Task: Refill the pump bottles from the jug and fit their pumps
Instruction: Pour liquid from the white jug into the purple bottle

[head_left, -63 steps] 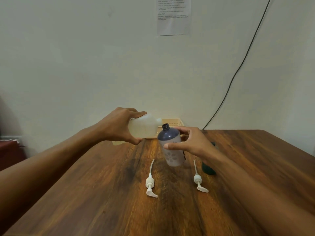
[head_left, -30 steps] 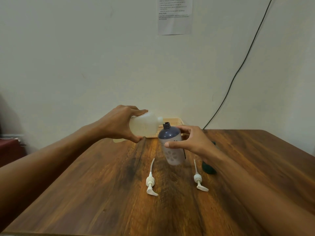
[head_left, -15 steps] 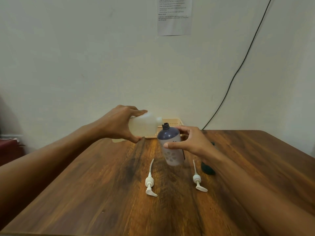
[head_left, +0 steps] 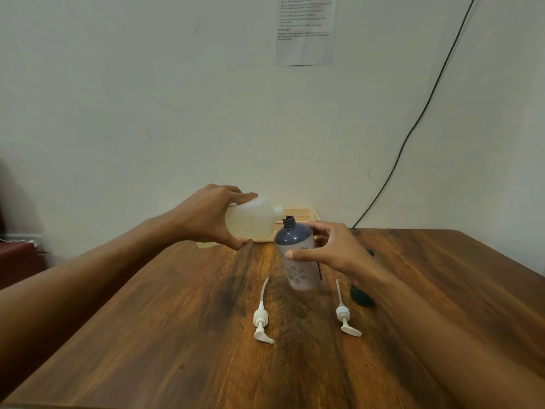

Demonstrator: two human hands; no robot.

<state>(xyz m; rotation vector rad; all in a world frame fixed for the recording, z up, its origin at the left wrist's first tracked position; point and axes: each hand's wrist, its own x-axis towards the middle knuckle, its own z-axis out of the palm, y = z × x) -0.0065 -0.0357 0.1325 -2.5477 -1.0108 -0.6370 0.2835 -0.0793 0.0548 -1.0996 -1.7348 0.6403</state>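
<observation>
Change: barely any since half a second ago; jug (head_left: 253, 221) and purple pump bottle (head_left: 298, 267) keep their pose.
Left hand (head_left: 206, 215): wrapped round the jug, tipped sideways, spout at the bottle's open neck.
Right hand (head_left: 333, 249): clasps the tilted bottle, mid-table.
Pumps: left pump (head_left: 261, 318) and right pump (head_left: 343, 315) lie on the wooden table (head_left: 147, 335), nearer the camera.

Plain room, home or office unclear. Wood worktop (head_left: 177, 335) against bare off-white wall (head_left: 118, 98); printed sheet (head_left: 305, 31) taped above worktop; black cable (head_left: 413, 128) runs down wall to worktop's far edge.
</observation>
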